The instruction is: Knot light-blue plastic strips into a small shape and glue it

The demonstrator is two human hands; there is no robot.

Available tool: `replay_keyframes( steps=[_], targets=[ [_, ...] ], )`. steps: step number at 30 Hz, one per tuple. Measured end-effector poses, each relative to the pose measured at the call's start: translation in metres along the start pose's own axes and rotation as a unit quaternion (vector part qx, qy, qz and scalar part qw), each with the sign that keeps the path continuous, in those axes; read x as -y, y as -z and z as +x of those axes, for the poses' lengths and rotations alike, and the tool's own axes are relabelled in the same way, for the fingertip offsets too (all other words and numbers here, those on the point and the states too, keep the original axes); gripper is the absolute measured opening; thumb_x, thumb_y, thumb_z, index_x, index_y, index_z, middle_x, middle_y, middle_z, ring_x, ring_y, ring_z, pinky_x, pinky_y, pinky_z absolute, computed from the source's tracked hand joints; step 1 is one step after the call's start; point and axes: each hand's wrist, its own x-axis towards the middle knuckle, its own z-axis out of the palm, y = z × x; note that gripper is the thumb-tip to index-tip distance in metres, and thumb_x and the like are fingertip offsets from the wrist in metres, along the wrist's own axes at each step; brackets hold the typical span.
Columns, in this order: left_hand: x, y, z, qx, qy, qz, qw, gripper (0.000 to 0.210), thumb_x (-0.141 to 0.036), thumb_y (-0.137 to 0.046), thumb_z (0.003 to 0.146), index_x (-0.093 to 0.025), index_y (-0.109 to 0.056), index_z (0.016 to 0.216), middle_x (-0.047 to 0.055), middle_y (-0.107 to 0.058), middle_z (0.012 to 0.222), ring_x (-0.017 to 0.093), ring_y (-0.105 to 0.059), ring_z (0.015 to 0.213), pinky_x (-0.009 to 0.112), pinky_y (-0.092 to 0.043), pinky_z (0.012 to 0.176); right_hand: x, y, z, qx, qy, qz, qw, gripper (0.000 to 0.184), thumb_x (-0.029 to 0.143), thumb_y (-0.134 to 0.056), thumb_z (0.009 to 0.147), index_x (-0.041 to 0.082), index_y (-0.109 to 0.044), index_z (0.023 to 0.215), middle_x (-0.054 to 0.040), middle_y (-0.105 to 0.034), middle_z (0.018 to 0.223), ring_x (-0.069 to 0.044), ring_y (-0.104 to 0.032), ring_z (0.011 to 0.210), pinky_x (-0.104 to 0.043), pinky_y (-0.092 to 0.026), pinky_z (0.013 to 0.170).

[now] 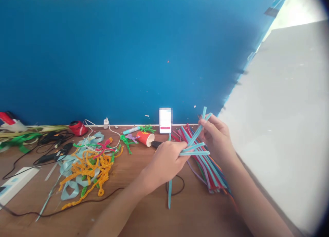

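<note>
My left hand [168, 161] is closed around several light-blue pipe cleaners [194, 153], whose ends fan out to the right. Two of their upper ends run up to my right hand [217, 132], which pinches them between thumb and fingers. Another light-blue strand [169, 194] shows below my left hand; whether it is held or lies on the table is unclear. Beneath both hands lies a bundle of pipe cleaners [214, 182] in red, blue, purple and other colours.
A phone [165, 122] leans on the blue panel [128, 59]. Left of it are a red paper cup [145, 138] and green twisted figures [126, 142]. Orange pipe cleaners [100, 172] and pale-blue ribbon [70, 190] lie tangled near a black glue gun [55, 154], cables and a power strip [19, 185].
</note>
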Motion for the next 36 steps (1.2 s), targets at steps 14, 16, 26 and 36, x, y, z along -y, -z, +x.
replay_keyframes(
  steps=[14,16,26,36],
  targets=[
    [0.007,-0.004,0.004,-0.017,0.039,-0.119,0.992,0.046,-0.051,-0.042,0.101,-0.017,-0.067,0.082,-0.003,-0.051,0.059,0.013,-0.050,0.058,0.026,-0.037,0.059,0.002,0.000,-0.001,-0.002,0.016,0.005,1.000,0.014,0.031,-0.068,0.090,0.022,-0.063,0.082,0.0062,-0.049,0.052,-0.009,-0.037,0.045,-0.024,-0.028,0.046],
    [0.009,-0.004,0.006,-0.037,0.019,-0.094,0.995,0.042,-0.046,-0.046,0.101,-0.017,-0.065,0.077,-0.001,-0.057,0.065,0.014,-0.053,0.064,0.027,-0.040,0.064,0.002,0.000,0.000,-0.009,0.017,0.007,1.000,0.013,0.031,-0.069,0.089,0.022,-0.063,0.083,0.0069,-0.045,0.051,-0.009,-0.034,0.045,-0.024,-0.025,0.045],
    [0.015,-0.007,0.012,-0.055,0.014,-0.100,0.993,0.024,-0.028,-0.053,0.098,-0.017,-0.072,0.088,0.004,-0.073,0.096,0.016,-0.064,0.082,0.029,-0.048,0.079,0.001,0.002,0.002,-0.015,0.021,0.012,1.000,0.013,0.030,-0.068,0.090,0.020,-0.065,0.081,0.0051,-0.053,0.054,-0.009,-0.042,0.046,-0.023,-0.033,0.048],
    [0.020,-0.004,0.014,-0.053,-0.006,-0.056,0.997,0.024,-0.024,-0.052,0.099,-0.017,-0.074,0.092,0.006,-0.075,0.110,0.020,-0.066,0.097,0.032,-0.047,0.092,0.001,0.002,0.004,-0.011,0.008,0.027,1.000,0.015,0.032,-0.064,0.094,0.020,-0.068,0.085,0.0043,-0.052,0.057,-0.009,-0.044,0.048,-0.023,-0.034,0.050]
  ],
)
